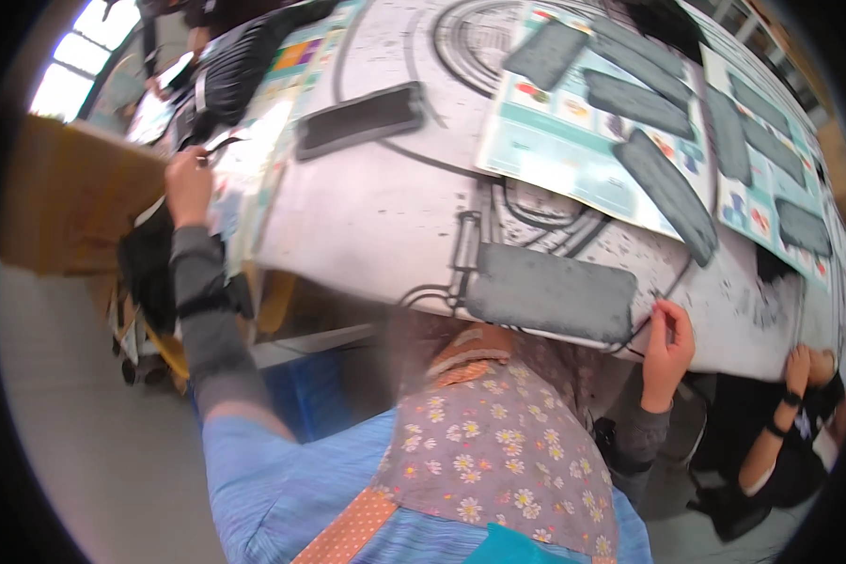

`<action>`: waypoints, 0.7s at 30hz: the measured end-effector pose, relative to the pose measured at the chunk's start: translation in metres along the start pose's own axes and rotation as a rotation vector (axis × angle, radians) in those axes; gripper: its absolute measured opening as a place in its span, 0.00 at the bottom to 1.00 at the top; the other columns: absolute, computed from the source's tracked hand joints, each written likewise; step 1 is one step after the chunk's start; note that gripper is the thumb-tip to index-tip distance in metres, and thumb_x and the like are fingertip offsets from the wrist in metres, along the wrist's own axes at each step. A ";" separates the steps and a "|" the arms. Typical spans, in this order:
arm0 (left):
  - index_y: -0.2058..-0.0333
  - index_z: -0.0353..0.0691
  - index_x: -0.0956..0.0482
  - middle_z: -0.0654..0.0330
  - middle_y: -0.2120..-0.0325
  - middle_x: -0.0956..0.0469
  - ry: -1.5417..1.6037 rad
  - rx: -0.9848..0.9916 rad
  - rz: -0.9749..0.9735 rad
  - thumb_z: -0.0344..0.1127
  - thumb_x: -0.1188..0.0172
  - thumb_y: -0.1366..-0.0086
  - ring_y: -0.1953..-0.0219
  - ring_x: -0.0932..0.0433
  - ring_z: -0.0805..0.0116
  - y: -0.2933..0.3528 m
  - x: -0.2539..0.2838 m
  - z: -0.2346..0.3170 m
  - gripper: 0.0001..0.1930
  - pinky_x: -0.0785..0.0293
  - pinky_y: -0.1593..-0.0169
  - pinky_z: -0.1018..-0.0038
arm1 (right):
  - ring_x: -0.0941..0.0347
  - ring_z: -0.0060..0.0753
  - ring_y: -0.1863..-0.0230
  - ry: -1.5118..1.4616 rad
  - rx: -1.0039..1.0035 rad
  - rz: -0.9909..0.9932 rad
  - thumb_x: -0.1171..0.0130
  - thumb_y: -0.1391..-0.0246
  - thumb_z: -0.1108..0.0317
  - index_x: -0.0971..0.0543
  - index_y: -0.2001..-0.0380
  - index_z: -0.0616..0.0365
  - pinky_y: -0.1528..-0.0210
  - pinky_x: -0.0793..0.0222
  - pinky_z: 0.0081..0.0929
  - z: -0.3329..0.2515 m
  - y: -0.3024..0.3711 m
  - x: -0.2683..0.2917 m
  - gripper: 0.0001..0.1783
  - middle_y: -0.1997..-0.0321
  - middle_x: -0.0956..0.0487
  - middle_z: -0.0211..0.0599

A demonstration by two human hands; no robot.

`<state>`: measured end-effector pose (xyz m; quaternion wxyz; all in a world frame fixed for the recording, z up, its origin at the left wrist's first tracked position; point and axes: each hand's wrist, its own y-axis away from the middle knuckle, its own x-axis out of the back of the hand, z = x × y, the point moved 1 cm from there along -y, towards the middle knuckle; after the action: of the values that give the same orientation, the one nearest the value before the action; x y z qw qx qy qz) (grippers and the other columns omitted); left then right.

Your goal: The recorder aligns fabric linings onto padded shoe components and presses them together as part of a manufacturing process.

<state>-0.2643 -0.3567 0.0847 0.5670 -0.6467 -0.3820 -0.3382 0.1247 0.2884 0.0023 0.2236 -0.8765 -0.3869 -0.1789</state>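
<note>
At the table's left edge, my left hand is closed, its fingertips pinching a thin black strap beside a bundle of black ribbed pieces. My right hand is at the near edge, thumb and fingers pressed together; what they hold, if anything, is too small to make out. Just left of it lies a flat grey rectangular pad, in front of my body. Farther off, a darker grey pad with a raised rim rests on the white patterned tablecloth.
Several grey pads lie on printed sheets at the far right. A cardboard box stands left of the table. Another person's hand touches the right table edge. A blue bin sits under the table.
</note>
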 end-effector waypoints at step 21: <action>0.59 0.52 0.13 0.71 0.63 0.27 0.837 -1.006 0.498 0.34 0.30 0.46 0.61 0.31 0.70 0.211 0.154 0.341 0.14 0.29 0.57 0.69 | 0.26 0.50 0.48 0.095 0.691 -0.614 0.24 0.65 0.64 0.28 0.53 0.54 0.47 0.32 0.47 -0.146 -0.007 -0.038 0.33 0.39 0.25 0.42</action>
<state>-0.0041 -0.0153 0.0749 0.3588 -0.7144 0.2308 -0.5546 0.0748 0.1928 0.1077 0.4565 -0.5863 -0.6549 -0.1373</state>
